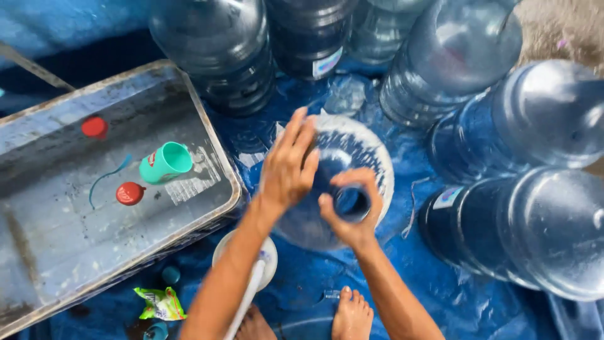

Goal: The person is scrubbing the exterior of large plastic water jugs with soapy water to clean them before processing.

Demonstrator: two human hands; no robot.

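Head view: large clear water jug (352, 148) stands upright on blue tarp (465, 296), mouth up, among other empty jugs (453, 56). Right hand (352, 211) wraps the jug's neck, fingers curled around the opening. Left hand (288, 167) lies flat and unclenched on the jug's shoulder. Metal trough (207, 126) to the left holds water, a teal cup (165, 162), two red caps (129, 193).

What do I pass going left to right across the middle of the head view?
Red cap in the water tub → green cup → left hand → right hand at the jug's mouth → dark jugs lying on the right.
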